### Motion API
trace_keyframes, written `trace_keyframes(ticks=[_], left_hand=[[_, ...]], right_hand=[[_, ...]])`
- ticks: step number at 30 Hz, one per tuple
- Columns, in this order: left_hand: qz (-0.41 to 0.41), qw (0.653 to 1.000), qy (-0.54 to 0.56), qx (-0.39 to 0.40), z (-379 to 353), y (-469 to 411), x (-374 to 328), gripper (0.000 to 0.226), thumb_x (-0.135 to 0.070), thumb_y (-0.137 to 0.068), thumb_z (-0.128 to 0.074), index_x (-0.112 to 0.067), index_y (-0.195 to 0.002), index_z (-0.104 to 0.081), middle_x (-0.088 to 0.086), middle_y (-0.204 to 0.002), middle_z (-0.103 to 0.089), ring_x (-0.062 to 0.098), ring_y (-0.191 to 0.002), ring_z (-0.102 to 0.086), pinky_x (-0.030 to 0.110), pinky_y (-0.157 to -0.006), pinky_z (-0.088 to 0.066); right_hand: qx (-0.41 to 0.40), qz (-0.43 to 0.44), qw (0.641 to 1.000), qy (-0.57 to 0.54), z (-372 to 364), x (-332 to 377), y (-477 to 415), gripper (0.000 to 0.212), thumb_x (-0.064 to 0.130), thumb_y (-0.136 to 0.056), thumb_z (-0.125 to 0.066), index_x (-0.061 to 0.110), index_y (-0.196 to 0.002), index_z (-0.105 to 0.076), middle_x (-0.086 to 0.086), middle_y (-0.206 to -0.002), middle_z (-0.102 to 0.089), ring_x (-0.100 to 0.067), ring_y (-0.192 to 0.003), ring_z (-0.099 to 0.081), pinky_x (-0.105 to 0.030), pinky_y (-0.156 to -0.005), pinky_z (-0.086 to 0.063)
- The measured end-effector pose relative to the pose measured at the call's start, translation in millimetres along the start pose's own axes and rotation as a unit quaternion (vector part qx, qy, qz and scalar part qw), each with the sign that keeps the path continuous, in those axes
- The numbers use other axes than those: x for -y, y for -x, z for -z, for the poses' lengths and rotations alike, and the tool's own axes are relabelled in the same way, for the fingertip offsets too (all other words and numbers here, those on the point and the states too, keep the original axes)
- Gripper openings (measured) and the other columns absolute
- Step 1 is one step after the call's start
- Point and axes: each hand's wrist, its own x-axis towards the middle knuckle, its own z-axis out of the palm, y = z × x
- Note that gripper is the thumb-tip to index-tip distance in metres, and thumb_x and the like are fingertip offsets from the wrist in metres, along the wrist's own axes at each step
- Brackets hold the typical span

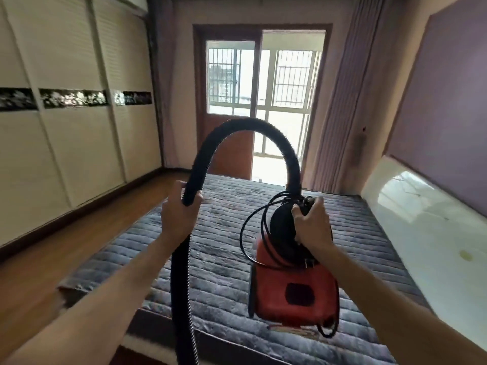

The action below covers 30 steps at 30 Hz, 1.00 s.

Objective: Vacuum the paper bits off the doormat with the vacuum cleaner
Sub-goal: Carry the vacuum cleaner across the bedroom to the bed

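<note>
While the left hand [179, 209] wraps its fingers round the black ribbed hose [253, 127], the right hand [312, 222] grips the black top of the red vacuum cleaner [292, 291]. The canister is tilted over the grey quilted bed [216, 259]; whether its base touches the quilt cannot be told. From the left hand the hose arches up and over to the canister's top, where a black power cord [246, 233] hangs in loose loops. A louvred wardrobe [66, 154] lines the wall left of the bed, beyond a strip of wooden floor [39, 272].

The red vacuum cleaner [292, 291] is upright, its black ribbed hose [250, 126] arching from its top, black cord [243, 225] looped there.
</note>
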Motion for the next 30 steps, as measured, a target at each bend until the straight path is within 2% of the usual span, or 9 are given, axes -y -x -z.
trace_keyframes(ticks=[5,8,11,13,16,23,27,30], left_hand=[[0.011,0.998,-0.032,-0.05,95.5,-35.3,59.3,0.017,-0.042,-0.09,-0.061,-0.032,-0.093,-0.047,0.0,-0.07,-0.065,0.026,-0.055,-0.064,0.046,-0.056,-0.056],[0.015,0.995,-0.056,-0.086,146.3,-47.9,86.4,0.016,-0.04,-0.091,-0.062,-0.031,-0.098,-0.05,0.0,-0.065,-0.065,0.023,-0.049,-0.063,0.044,-0.049,-0.055],[0.007,0.987,-0.081,-0.14,187.1,-58.1,111.1,0.017,-0.036,-0.091,-0.063,-0.024,-0.098,-0.053,0.002,-0.06,-0.064,0.021,-0.043,-0.061,0.04,-0.042,-0.053],[0.012,0.982,-0.09,-0.166,211.7,-66.8,127.1,0.017,-0.033,-0.091,-0.064,-0.022,-0.099,-0.053,0.003,-0.059,-0.064,0.021,-0.041,-0.06,0.041,-0.039,-0.052],[0.031,0.973,-0.116,-0.199,246.9,-81.7,152.3,0.018,-0.035,-0.091,-0.064,-0.023,-0.097,-0.052,0.003,-0.06,-0.064,0.023,-0.041,-0.06,0.042,-0.039,-0.052],[0.082,0.945,-0.186,-0.257,315.8,-114.5,205.4,0.025,-0.042,-0.092,-0.062,-0.02,-0.102,-0.055,0.003,-0.068,-0.067,0.022,-0.048,-0.064,0.04,-0.044,-0.055],[0.105,0.93,-0.219,-0.277,346.4,-143.9,229.4,0.026,-0.041,-0.093,-0.061,-0.018,-0.102,-0.053,0.006,-0.074,-0.068,0.023,-0.05,-0.064,0.041,-0.044,-0.056],[0.132,0.912,-0.247,-0.299,371.6,-161.4,248.3,0.029,-0.039,-0.094,-0.061,-0.013,-0.105,-0.055,0.004,-0.076,-0.068,0.021,-0.051,-0.065,0.036,-0.043,-0.055]], right_hand=[[0.069,0.018,0.997,-0.019,-97.0,59.0,15.7,0.024,0.024,-0.092,-0.06,0.009,-0.098,-0.042,-0.011,-0.078,-0.057,-0.035,-0.06,-0.063,-0.029,-0.043,-0.044],[0.103,0.033,0.993,-0.044,-149.1,91.3,22.5,0.024,0.022,-0.094,-0.059,0.007,-0.099,-0.04,-0.016,-0.081,-0.06,-0.031,-0.052,-0.061,-0.023,-0.031,-0.037],[0.139,0.041,0.987,-0.067,-199.6,120.0,29.1,0.029,0.022,-0.095,-0.059,0.009,-0.098,-0.033,-0.02,-0.082,-0.062,-0.03,-0.047,-0.06,-0.02,-0.028,-0.035],[0.159,0.043,0.984,-0.071,-232.3,137.5,31.4,0.029,0.026,-0.095,-0.06,0.005,-0.099,-0.041,-0.022,-0.083,-0.064,-0.029,-0.051,-0.061,-0.019,-0.027,-0.033],[0.192,0.054,0.977,-0.073,-278.2,163.3,36.1,0.03,0.03,-0.093,-0.061,0.006,-0.102,-0.044,-0.022,-0.085,-0.065,-0.03,-0.055,-0.063,-0.021,-0.031,-0.036],[0.28,0.082,0.95,-0.112,-389.6,227.5,38.7,0.029,0.029,-0.093,-0.061,0.011,-0.106,-0.042,-0.016,-0.091,-0.061,-0.029,-0.052,-0.06,-0.02,-0.028,-0.036],[0.323,0.119,0.931,-0.123,-447.7,265.6,37.7,0.027,0.025,-0.095,-0.059,0.009,-0.11,-0.043,-0.005,-0.081,-0.056,-0.014,-0.052,-0.054,-0.017,-0.032,-0.033],[0.358,0.148,0.912,-0.135,-495.3,290.4,39.1,0.026,0.026,-0.093,-0.059,0.011,-0.108,-0.043,-0.006,-0.084,-0.06,-0.019,-0.057,-0.059,-0.025,-0.038,-0.042]])
